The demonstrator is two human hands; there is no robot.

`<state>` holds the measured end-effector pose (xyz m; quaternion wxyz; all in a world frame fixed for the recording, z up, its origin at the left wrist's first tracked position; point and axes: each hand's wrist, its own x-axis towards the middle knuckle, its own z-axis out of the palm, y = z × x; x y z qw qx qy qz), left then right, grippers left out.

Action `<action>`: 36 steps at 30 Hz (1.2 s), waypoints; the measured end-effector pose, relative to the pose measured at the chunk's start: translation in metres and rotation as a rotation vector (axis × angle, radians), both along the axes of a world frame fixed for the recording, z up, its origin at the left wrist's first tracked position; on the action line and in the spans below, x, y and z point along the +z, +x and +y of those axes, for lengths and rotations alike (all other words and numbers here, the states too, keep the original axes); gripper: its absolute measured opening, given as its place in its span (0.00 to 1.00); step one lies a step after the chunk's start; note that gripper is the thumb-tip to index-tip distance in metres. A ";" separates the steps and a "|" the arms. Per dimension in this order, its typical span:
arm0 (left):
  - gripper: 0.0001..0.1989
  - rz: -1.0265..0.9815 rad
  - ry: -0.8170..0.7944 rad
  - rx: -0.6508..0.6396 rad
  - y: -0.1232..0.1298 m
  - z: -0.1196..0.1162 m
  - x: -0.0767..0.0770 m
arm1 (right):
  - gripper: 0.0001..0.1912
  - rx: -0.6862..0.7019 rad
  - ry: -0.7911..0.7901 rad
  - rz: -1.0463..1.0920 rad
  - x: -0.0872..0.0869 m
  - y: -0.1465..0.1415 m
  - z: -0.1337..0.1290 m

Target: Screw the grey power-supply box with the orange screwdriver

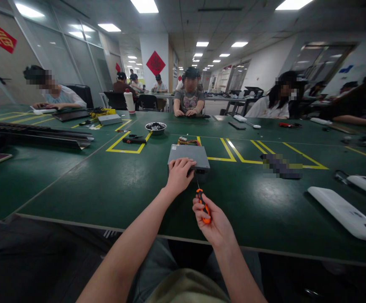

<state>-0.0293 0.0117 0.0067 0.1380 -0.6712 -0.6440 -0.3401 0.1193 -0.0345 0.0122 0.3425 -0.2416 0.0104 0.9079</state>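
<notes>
A grey metal box (189, 152) with a socket on its near side and coloured wires (189, 142) behind it rests on the green table (132, 185). Across its top and near edge lies my left hand (180, 174), fingers spread and holding nothing. My right hand (210, 216) is closed around an orange and black screwdriver (206, 213). The screwdriver's thin shaft points up and away, toward the near side of the box; whether the tip touches it is too small to tell.
Beyond the box are a metal bowl (155, 131) of small parts and dark tools (134, 139). Long metal rails (57, 135) lie left. White devices (343, 210) and a blurred dark object (280, 166) are right. Several people sit around, one (189, 99) directly opposite.
</notes>
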 end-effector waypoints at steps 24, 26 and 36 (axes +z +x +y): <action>0.15 -0.001 0.006 -0.002 -0.001 0.001 -0.003 | 0.11 0.079 0.029 0.094 -0.003 -0.003 0.005; 0.15 -0.002 0.008 -0.003 0.000 0.001 -0.003 | 0.11 0.074 0.060 0.055 -0.002 -0.005 0.004; 0.15 0.000 -0.004 0.007 0.000 0.000 -0.002 | 0.07 0.075 -0.030 0.125 -0.002 -0.005 0.006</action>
